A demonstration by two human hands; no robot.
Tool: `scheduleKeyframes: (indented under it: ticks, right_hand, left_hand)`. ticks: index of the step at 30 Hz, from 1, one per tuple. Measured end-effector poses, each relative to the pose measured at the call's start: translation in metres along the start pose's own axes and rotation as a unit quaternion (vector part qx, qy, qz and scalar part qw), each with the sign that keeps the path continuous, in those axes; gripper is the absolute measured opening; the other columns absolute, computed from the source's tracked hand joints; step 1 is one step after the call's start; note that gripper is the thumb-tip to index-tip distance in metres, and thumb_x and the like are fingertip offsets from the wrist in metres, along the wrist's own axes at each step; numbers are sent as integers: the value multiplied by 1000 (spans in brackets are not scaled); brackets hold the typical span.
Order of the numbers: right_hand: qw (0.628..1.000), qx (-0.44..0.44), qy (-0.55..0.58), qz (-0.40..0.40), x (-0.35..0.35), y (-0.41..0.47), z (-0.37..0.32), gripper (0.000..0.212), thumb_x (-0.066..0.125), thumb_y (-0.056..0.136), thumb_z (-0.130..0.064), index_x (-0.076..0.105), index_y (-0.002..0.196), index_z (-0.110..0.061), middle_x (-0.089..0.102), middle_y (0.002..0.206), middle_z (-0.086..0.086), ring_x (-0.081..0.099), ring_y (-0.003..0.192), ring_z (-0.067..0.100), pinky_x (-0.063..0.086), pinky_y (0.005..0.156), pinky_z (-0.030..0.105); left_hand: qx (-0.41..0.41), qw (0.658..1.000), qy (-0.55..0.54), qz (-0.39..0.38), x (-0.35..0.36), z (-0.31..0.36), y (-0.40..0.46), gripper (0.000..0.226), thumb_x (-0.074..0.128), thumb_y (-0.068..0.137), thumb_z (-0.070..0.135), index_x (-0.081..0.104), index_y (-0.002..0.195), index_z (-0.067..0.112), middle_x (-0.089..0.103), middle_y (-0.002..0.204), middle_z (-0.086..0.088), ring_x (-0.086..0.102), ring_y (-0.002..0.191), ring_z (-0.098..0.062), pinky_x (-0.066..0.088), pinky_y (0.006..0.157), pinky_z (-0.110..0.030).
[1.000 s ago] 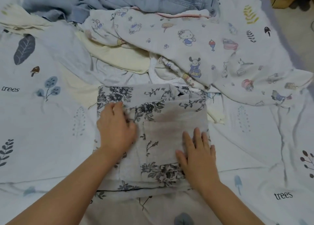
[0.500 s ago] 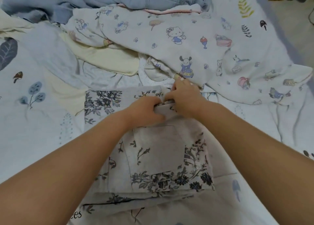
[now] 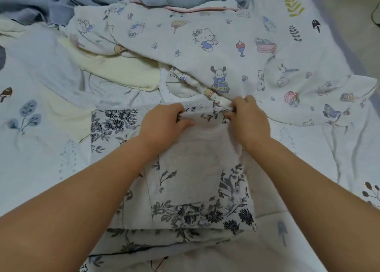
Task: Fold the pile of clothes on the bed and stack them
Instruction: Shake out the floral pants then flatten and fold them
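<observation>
Floral cotton garment (image 3: 185, 189) lies mid-bed at 6 o'clock, far edge pinched by left hand (image 3: 162, 123) and right hand (image 3: 248, 119). Best to keep each grip taut, draw toward 6 o'clock, align corners.

We see soft, even, cool light — no hard shadows, no glare; pic slightly soft overall, w/ wide-angle bending at edges.

Both arms stretched forward, bare forearms. Left hand (image 3: 162, 121) and right hand (image 3: 247, 118) sit close together, fingers curled and pinching the same cloth edge (image 3: 203, 115).
</observation>
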State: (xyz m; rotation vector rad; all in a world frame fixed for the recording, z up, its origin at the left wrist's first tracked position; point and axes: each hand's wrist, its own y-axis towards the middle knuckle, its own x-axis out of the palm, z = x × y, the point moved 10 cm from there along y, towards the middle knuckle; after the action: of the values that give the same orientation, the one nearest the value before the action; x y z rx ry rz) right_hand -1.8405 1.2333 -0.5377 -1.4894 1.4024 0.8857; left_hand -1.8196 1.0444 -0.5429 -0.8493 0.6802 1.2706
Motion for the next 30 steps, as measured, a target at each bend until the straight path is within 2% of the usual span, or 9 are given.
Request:
scheduleKeyframes:
  ticks: [2,5,8,12,17,20,23,27,30]
  right_hand:
    - [994,63,83,32,0,-11,11,26,52,93,-29,46,113,-13,48,108,6,46,77,20,32,66,30]
    - [984,122,131,-5,13,-51,36,34,42,97,-35,41,124,-15,51,117,6,48,82,15,35,67,28]
    - [976,146,129,-96,31,-102,54,31,35,98,-41,45,115,-18,57,103,2,54,76,10,37,58,25]
    - [954,188,140,-187,50,-153,67,34,27,97,-50,47,101,-23,54,76,-10,52,69,10,40,65,32]
    - [967,191,100,-134,53,-164,72,39,23,95,-54,45,104,-23,49,68,-12,46,59,10,31,53,28]
    - [976,167,86,-112,55,-162,73,25,28,96,-50,36,90,-27,44,65,-11,46,61,15,31,53,29]
    - [978,146,138,-58,46,-161,78,26,27,89,-55,30,76,-32,43,56,-12,46,51,11,25,46,21]
    - [975,161,111,-105,60,-160,83,38,29,94,-51,46,105,-19,52,69,-4,56,68,21,41,60,31]
    - [975,164,101,-108,54,-163,83,59,14,84,-65,42,116,-24,56,75,-8,52,67,15,39,61,30]
  left_hand:
    - [-14,1000,19,4,5,-2,3,35,59,86,46,60,99,13,57,78,2,52,73,-18,38,62,-27]
    - [28,999,20,26,7,12,6,32,56,88,42,59,103,14,62,92,-2,52,82,-19,41,72,-30]
    - [97,993,26,55,7,45,12,30,54,90,37,61,105,13,62,96,-6,55,90,-23,44,83,-37]
    - [130,990,37,41,24,79,27,33,53,90,39,65,101,10,63,97,-8,56,91,-24,43,85,-37]
    - [119,982,145,38,43,87,42,33,46,96,37,60,96,7,63,97,-13,57,90,-30,42,81,-39]
    - [117,982,134,54,40,86,48,29,44,97,30,56,94,3,62,96,-16,58,87,-35,36,67,-37]
    - [91,985,124,81,27,66,49,27,43,97,28,55,95,4,61,97,-17,58,85,-36,32,64,-35]
    - [82,989,94,73,26,49,37,29,39,98,36,50,89,11,55,84,-8,45,70,-23,30,62,-32]
    - [69,987,60,130,-5,29,22,32,31,97,41,44,82,16,50,71,-1,45,62,-23,29,62,-32]
